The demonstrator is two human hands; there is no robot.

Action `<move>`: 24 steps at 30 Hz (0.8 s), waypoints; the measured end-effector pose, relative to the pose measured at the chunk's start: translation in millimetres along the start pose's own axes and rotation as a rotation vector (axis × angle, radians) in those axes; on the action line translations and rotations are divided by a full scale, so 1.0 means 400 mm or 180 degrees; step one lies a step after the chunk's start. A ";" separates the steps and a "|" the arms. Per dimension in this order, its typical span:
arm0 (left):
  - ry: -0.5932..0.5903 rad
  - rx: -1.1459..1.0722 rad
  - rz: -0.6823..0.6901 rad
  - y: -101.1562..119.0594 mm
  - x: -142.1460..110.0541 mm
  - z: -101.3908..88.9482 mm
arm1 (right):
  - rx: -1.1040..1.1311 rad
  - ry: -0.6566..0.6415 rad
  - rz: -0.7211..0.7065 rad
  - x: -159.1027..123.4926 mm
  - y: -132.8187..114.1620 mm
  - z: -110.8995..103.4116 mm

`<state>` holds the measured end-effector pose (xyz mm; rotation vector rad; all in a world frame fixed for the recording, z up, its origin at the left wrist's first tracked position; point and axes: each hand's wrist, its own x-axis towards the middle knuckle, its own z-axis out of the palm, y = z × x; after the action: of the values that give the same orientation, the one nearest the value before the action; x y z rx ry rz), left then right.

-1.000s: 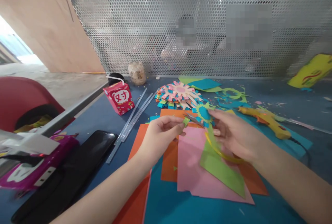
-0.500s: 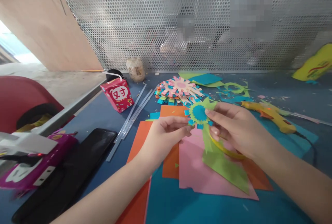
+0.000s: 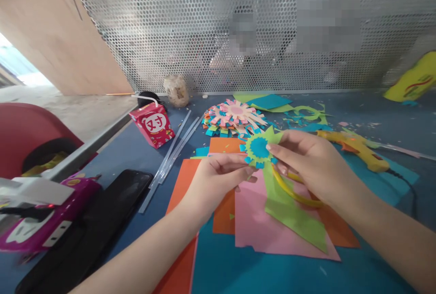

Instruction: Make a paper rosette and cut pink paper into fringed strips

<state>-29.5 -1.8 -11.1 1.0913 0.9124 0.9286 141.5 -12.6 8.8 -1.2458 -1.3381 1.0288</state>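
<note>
My right hand [image 3: 308,162] pinches a small paper cutout [image 3: 259,147], a blue toothed disc on a green star shape, holding it up above the sheets. A yellow scissor handle loop [image 3: 294,191] hangs round that hand's lower fingers. A long green paper offcut [image 3: 291,214] trails down from the cutout over the pink sheet [image 3: 259,226]. My left hand [image 3: 218,178] is closed, its fingertips pressed together at the cutout's lower left edge.
Orange [image 3: 182,203], pink and blue sheets lie under my hands. Behind them are a layered paper flower [image 3: 235,119], a yellow glue gun [image 3: 356,151], clear glue sticks [image 3: 173,153], a red drink carton [image 3: 154,125] and a black phone [image 3: 112,201]. A perforated metal screen [image 3: 204,30] closes off the back.
The scissor blades seen a second ago are out of sight. My right hand has lifted the blue and green cutout, and my left hand has moved in to its edge.
</note>
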 end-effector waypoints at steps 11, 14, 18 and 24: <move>-0.0222 -0.0380 -0.0231 0.003 -0.005 -0.004 | -0.0232 -0.0015 -0.0105 0.002 0.005 -0.006; -0.0244 -0.0417 -0.0331 0.006 -0.006 -0.003 | -0.0243 -0.0032 -0.0107 0.000 0.003 -0.006; -0.0129 -0.0395 -0.0366 0.007 -0.007 -0.001 | -0.0280 -0.0045 -0.0100 -0.003 -0.001 -0.009; -0.0098 -0.0325 -0.0398 0.002 -0.008 -0.002 | -0.0389 -0.0085 -0.0099 -0.006 -0.010 -0.008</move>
<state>-31.4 -4.4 -9.9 0.9486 0.8881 0.8439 144.0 -15.6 12.8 -1.3015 -1.4547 0.9568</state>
